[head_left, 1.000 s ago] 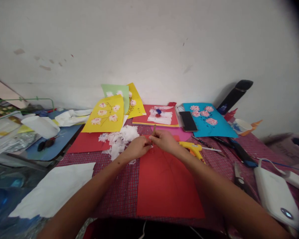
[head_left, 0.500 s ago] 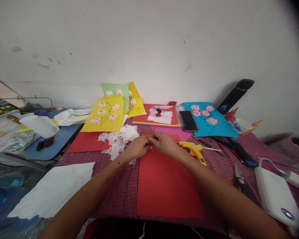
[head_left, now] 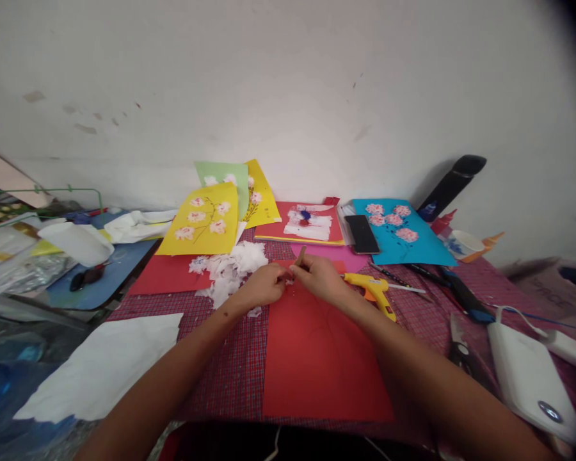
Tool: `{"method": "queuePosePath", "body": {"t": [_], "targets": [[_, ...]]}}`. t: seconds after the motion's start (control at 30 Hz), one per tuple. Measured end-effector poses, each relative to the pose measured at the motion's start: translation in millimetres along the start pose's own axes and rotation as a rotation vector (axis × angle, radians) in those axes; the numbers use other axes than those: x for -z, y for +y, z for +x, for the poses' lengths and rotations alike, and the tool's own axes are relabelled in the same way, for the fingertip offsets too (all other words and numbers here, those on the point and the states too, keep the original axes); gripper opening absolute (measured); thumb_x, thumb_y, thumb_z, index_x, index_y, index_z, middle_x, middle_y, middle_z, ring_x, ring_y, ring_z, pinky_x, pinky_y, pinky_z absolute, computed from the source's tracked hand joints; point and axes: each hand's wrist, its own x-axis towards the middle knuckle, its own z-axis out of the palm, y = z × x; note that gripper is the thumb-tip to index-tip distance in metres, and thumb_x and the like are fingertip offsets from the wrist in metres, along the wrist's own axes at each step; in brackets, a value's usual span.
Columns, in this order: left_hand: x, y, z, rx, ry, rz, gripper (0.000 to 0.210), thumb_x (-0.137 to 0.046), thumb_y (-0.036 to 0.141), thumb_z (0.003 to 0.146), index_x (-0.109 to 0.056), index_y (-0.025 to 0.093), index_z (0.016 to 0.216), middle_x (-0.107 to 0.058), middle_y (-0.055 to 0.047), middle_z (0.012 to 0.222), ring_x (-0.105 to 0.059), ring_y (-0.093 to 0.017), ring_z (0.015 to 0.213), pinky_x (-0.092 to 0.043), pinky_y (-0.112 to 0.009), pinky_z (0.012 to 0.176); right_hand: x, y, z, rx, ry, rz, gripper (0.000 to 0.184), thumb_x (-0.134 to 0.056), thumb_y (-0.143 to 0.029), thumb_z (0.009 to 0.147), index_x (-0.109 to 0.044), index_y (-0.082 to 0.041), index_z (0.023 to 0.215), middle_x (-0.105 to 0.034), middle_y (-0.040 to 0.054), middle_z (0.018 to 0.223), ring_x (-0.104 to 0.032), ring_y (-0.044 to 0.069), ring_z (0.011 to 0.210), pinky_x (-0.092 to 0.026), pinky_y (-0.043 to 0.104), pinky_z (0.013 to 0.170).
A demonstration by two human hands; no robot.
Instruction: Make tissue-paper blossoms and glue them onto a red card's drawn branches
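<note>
Above the top part of a red sheet of paper point(head_left: 324, 358), my two hands almost meet. My right hand point(head_left: 320, 279) is closed around a thin brown wooden stick point(head_left: 301, 255), whose upper end sticks out past the fingers. Close beside it, my left hand point(head_left: 269, 285) has its fingers pressed together; whatever they pinch is too small to make out. A few tiny white specks lie on the red sheet below the fingertips. To the left of my left hand is a heap of torn white tissue paper point(head_left: 240, 261).
A yellow glue gun point(head_left: 368, 283) lies right of my right hand. Behind are a phone point(head_left: 362, 234), a blue flower picture point(head_left: 400, 250) and a yellow one point(head_left: 201, 224). Scissors point(head_left: 459, 349) and a white power bank point(head_left: 532, 378) lie at right, a white sheet point(head_left: 105, 365) at left.
The stick in my right hand has tilted further to the right. Both hands stay almost in the same place, close together.
</note>
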Motion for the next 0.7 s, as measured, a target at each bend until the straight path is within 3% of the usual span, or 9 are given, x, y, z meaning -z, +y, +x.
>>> {"method": "queuePosePath", "body": {"t": [0.33,0.7], "targets": [[-4.7,3.7,1.7,0.078,0.000,-0.004,0.018,-0.051,0.022,0.083,-0.069,0.017,0.079,-0.068,-0.004,0.073,-0.058,-0.017,0.065,-0.038,-0.027,0.062,1.7,-2.2,-2.0,-0.021,0.009,0.037,0.017,-0.057,-0.027,0.086,-0.065,-0.018,0.075,-0.069,0.0020,0.071,-0.059,0.014,0.064,-0.035,0.023,0.055],[-2.8,1.8,1.7,0.017,-0.040,0.065,0.020,-0.052,0.020,0.083,-0.072,0.019,0.080,-0.071,-0.005,0.079,-0.063,-0.019,0.076,-0.041,-0.028,0.071,1.8,-2.2,-3.6,-0.032,-0.006,0.030,0.019,-0.055,-0.025,0.086,-0.065,-0.018,0.071,-0.065,0.0004,0.065,-0.055,0.013,0.059,-0.031,0.023,0.052]]}}
